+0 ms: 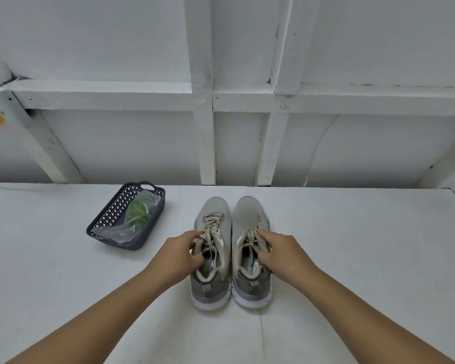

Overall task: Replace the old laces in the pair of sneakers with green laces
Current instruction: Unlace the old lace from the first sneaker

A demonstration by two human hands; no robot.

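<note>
Head view, near to far: two bare forearms reaching forward over white table [352, 245]. Left hand [179, 254] pinching beige laces [212, 229] of left grey mesh sneaker [212, 254]; right hand [279, 254] pinching laces of right grey mesh sneaker [251, 252]. Sneakers side by side, touching, toes pointing away. Further left, well apart: dark perforated plastic basket [111, 214] holding green laces in clear plastic bag [138, 212]. Behind: white panelled wall [247, 61].

Two grey sneakers, the left sneaker [212, 248] and the right sneaker [250, 248], stand side by side, touching, toes pointing away, both threaded with beige old laces [211, 227]. Green laces [138, 212] lie bagged in clear plastic, well left of the pair.
</note>
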